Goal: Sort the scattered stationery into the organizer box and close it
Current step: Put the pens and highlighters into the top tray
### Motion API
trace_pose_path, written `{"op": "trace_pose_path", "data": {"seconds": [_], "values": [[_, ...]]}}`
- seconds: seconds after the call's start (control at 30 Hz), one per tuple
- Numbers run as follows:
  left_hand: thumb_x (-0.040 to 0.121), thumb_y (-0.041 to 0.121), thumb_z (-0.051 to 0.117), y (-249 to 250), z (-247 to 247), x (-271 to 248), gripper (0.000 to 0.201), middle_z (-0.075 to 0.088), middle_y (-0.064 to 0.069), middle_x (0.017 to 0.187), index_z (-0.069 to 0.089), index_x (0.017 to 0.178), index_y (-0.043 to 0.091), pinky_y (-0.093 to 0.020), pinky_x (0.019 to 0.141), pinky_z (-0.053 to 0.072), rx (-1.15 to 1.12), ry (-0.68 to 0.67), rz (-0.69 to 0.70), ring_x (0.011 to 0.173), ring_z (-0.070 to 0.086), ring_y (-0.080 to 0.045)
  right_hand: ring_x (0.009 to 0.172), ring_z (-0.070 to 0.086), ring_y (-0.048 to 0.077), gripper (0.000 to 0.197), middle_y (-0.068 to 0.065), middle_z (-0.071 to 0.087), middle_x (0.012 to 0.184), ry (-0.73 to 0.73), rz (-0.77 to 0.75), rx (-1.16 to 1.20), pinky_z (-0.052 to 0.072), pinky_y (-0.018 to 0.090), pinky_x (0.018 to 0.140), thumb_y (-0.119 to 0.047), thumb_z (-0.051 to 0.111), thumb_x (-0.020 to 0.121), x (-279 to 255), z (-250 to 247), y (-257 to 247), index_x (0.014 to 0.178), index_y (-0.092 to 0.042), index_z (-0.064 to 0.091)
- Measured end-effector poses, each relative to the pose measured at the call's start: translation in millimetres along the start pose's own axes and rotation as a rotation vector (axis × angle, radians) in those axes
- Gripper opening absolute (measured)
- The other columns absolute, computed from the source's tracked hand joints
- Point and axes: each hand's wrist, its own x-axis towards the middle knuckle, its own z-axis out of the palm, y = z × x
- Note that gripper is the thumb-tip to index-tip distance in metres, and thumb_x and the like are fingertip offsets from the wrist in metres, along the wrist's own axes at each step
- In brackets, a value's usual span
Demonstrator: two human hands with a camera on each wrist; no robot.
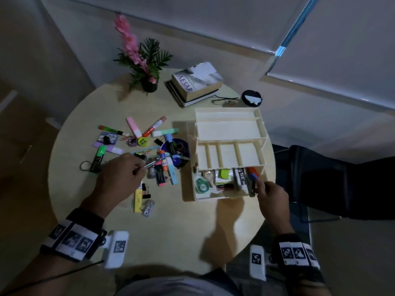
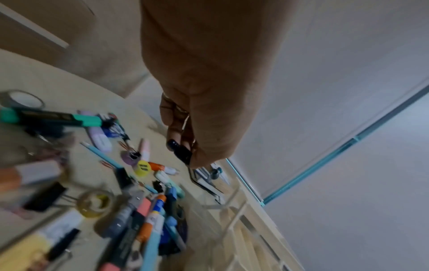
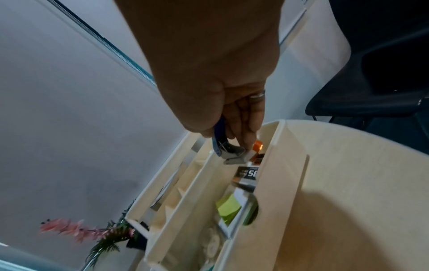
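Observation:
The cream organizer box (image 1: 228, 133) stands open at the table's right, its tiered trays swung back. Its bottom compartment holds a green tape roll (image 1: 202, 184), green sticky notes (image 1: 224, 174) and a black pack (image 1: 241, 174). My right hand (image 1: 259, 184) grips a blue-and-grey stapler (image 3: 223, 148) over the compartment's right end, beside an orange item (image 3: 257, 146). My left hand (image 1: 139, 167) pinches a thin black-and-silver pen-like item (image 2: 180, 152) just above the scattered pile of markers, clips and tape (image 1: 162, 165) left of the box.
At the back of the round table (image 1: 171, 231) are a potted pink flower (image 1: 147, 60), stacked books (image 1: 196, 84), glasses (image 1: 224, 101) and a black round object (image 1: 251, 98). A dark chair (image 1: 331, 180) stands to the right. A yellow item and clips (image 1: 139, 199) lie nearer me.

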Motion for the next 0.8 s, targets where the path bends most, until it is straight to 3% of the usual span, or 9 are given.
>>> {"op": "trace_pose_path", "data": {"seconds": [0.2, 0.37, 0.5, 0.63, 0.8], "values": [[0.094, 0.025, 0.072, 70.1, 19.4, 6.7, 0.005, 0.062, 0.003, 0.089, 0.074, 0.089, 0.024, -0.034, 0.065, 0.052, -0.067, -0.007, 0.105, 0.076, 0.065, -0.023, 0.053, 0.059, 0.029, 0.057, 0.006, 0.06, 0.055, 0.048, 0.034, -0.081, 0.04, 0.033, 0.047, -0.049, 0.055, 0.103, 32.5, 6.2, 21.3, 0.058, -0.013, 0.058], [0.091, 0.022, 0.074, 98.6, 32.4, 0.2, 0.005, 0.062, 0.006, 0.086, 0.074, 0.087, 0.024, -0.034, 0.066, 0.052, -0.084, -0.014, 0.13, 0.073, 0.061, -0.019, 0.064, 0.065, 0.034, 0.055, 0.009, 0.069, 0.068, 0.033, 0.022, -0.17, 0.054, 0.039, 0.056, -0.059, 0.05, 0.1, 47.5, 24.2, 16.6, 0.073, -0.014, 0.069], [0.091, 0.033, 0.067, 104.8, 42.9, -7.6, 0.01, 0.06, 0.008, 0.086, 0.075, 0.09, 0.028, -0.036, 0.065, 0.055, -0.087, -0.035, 0.094, 0.073, 0.061, -0.018, 0.074, 0.069, 0.04, 0.053, 0.015, 0.072, 0.077, 0.057, 0.038, -0.168, 0.056, 0.043, 0.063, -0.058, 0.052, 0.1, 51.8, 33.3, 16.5, 0.082, -0.011, 0.071], [0.09, 0.022, 0.076, 111.1, 45.3, -14.2, 0.003, 0.063, 0.008, 0.088, 0.078, 0.091, 0.024, -0.033, 0.063, 0.054, -0.104, -0.046, 0.087, 0.072, 0.061, -0.014, 0.077, 0.069, 0.042, 0.05, 0.018, 0.073, 0.082, 0.085, 0.073, -0.147, 0.057, 0.046, 0.068, -0.054, 0.051, 0.101, 53.3, 35.8, 15.3, 0.088, -0.009, 0.068], [0.09, 0.023, 0.076, 109.7, 49.0, -13.8, 0.005, 0.065, 0.008, 0.089, 0.079, 0.095, 0.022, -0.034, 0.064, 0.056, -0.096, -0.044, 0.074, 0.073, 0.061, -0.013, 0.075, 0.069, 0.042, 0.047, 0.017, 0.073, 0.082, 0.089, 0.058, -0.132, 0.057, 0.045, 0.067, -0.053, 0.053, 0.101, 50.2, 37.6, 19.5, 0.089, -0.009, 0.065]]}}
